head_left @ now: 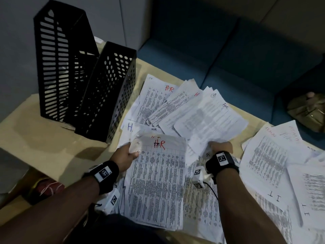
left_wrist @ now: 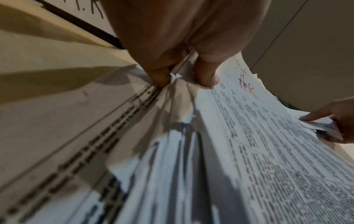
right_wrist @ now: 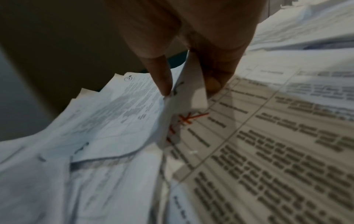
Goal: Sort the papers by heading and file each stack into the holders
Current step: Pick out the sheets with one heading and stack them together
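Note:
My left hand (head_left: 129,152) grips the top left corner of a stack of printed sheets headed HR (head_left: 156,182), lifted over the table; thumb and fingers (left_wrist: 206,77) pinch its edge. My right hand (head_left: 218,147) pinches the near corner of a loose batch of white papers (head_left: 209,120) that fans out toward the back; its fingertips (right_wrist: 164,86) clamp the folded corner. More HR-marked sheets (head_left: 158,101) lie spread beyond. Two black perforated holders (head_left: 107,92) (head_left: 58,67) stand at the back left.
Sheets marked IT (head_left: 281,199) and others with red headings (head_left: 274,143) cover the right side of the beige table (head_left: 44,138). A blue sofa (head_left: 228,55) runs behind the table, with an olive bag (head_left: 309,111) on it.

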`<state>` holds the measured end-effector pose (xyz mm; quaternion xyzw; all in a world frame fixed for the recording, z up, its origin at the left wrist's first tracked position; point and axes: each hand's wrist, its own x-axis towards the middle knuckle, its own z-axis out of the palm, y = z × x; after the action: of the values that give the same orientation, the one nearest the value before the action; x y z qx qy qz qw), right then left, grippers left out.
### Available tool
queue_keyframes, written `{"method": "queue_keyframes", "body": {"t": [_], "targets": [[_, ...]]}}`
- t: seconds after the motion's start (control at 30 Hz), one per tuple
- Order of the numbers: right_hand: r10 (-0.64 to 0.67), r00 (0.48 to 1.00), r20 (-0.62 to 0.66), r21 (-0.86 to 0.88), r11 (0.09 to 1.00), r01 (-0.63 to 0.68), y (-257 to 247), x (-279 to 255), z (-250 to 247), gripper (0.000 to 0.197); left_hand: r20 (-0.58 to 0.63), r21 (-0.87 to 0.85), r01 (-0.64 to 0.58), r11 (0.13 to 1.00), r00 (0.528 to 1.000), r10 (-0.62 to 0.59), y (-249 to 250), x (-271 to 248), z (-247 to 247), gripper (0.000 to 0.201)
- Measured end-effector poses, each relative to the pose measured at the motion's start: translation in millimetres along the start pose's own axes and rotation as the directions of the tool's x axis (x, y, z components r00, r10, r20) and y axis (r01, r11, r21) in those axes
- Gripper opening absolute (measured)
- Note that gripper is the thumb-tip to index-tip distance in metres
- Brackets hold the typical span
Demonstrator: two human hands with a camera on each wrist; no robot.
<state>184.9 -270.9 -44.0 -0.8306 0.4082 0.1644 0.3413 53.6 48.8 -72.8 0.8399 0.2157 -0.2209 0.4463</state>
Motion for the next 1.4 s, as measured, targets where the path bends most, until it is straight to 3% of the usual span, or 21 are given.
{"method": "queue_keyframes", "body": {"t": [0.07,0.23,0.33,0.43,0.5,0.6,0.73,0.8,0.9,0.97,1.03,1.13,1.23,1.4], "targets": [[-0.019,0.997,-0.071,0.035,0.999,0.022,-4.4,-2.1,-2.0,0.052,-0.002,-0.004,-0.007,1.000,1.000,0.007,0.2,-0.7,0.0,0.034],[-0.254,0.929,-0.267,0.120,0.948,0.294,-23.2,-11.1,-39.4,0.036,-0.017,-0.017,0.000,1.000,1.000,0.000,0.9,0.1,0.4,0.031],[-0.361,0.845,-0.395,0.227,0.853,0.470,-34.9,-24.1,-80.4,0.036,-0.010,-0.053,0.016,0.998,1.000,-0.016,4.0,-0.4,-0.1,0.028],[-0.410,0.815,-0.410,0.402,0.720,0.565,-41.0,-41.5,-113.1,0.031,-0.024,-0.135,0.027,0.991,0.999,-0.031,8.8,-1.8,-3.0,0.037],[-0.489,0.799,-0.350,0.415,0.684,0.600,-37.5,-54.3,-116.4,0.024,-0.048,-0.151,0.019,0.988,0.998,-0.027,11.8,-2.7,-5.0,0.047],[-0.550,0.828,-0.107,0.352,0.758,0.549,-11.7,-65.8,-81.4,0.018,-0.054,-0.209,0.041,0.977,0.997,-0.054,18.0,-5.3,-4.7,0.051],[-0.479,0.844,0.242,0.217,0.874,0.434,32.9,-72.2,-18.6,0.040,-0.058,-0.237,0.081,0.968,0.994,-0.098,18.9,-3.6,-3.9,0.053],[-0.451,0.817,0.360,0.083,0.887,0.454,45.0,-80.4,4.7,0.041,-0.063,-0.273,0.082,0.958,0.993,-0.103,19.2,-3.2,-4.3,0.052],[-0.377,0.768,0.518,0.031,0.905,0.424,50.0,-92.5,23.2,0.068,-0.047,-0.406,0.058,0.912,0.995,-0.084,23.1,-7.4,-4.8,0.053],[-0.341,0.715,0.611,-0.070,0.876,0.478,42.9,-94.2,23.9,0.079,-0.034,-0.371,0.020,0.929,0.999,-0.036,22.0,-6.6,-5.4,0.054],[-0.370,0.711,0.599,-0.121,0.835,0.537,31.3,-91.5,23.1,0.089,-0.005,-0.196,-0.016,0.981,1.000,0.015,16.0,-3.4,-5.5,0.049],[-0.505,0.784,0.361,-0.123,0.808,0.576,3.1,-79.9,22.5,0.097,0.043,-0.098,-0.090,0.991,0.995,0.094,11.8,-0.3,-3.9,0.038],[-0.549,0.758,0.353,-0.206,0.744,0.635,-16.7,-73.6,34.4,0.092,0.101,-0.169,-0.128,0.977,0.984,0.147,15.0,-4.4,-7.3,0.050],[-0.595,0.668,0.446,-0.328,0.586,0.741,-20.5,-82.8,56.0,0.050,0.097,-0.322,-0.103,0.941,0.985,0.141,13.5,-9.2,-10.6,0.065]]}}
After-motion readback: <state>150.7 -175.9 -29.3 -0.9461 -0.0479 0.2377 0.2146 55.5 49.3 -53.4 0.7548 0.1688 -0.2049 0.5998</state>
